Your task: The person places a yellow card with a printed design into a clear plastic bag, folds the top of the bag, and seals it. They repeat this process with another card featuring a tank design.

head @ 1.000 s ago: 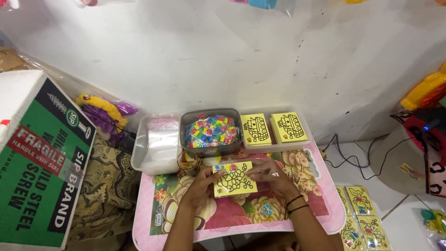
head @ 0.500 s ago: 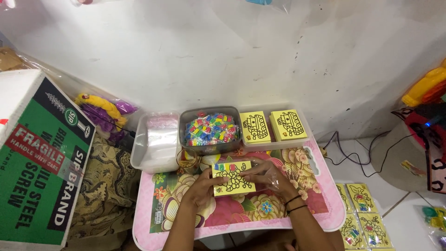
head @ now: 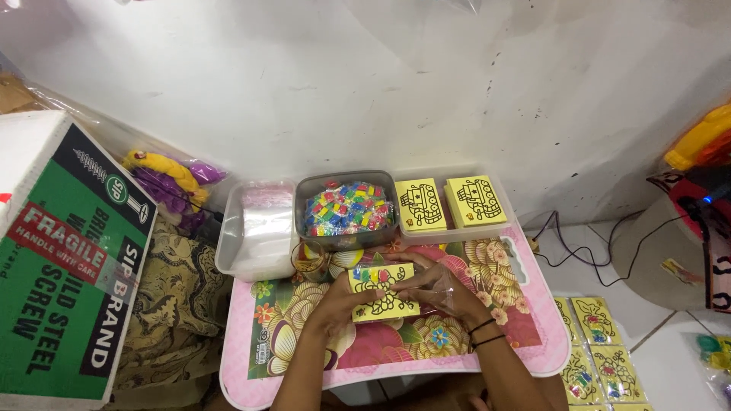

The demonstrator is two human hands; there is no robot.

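Against a scuffed white wall sits the pink flowered table (head: 533, 358); I see a yellow card (head: 383, 292) at its middle, light, thin, bendable I judge, best pinched at its edges; my left hand (head: 340, 303) and right hand (head: 438, 285) close on either side, a clear bag (head: 449, 293) over the right.
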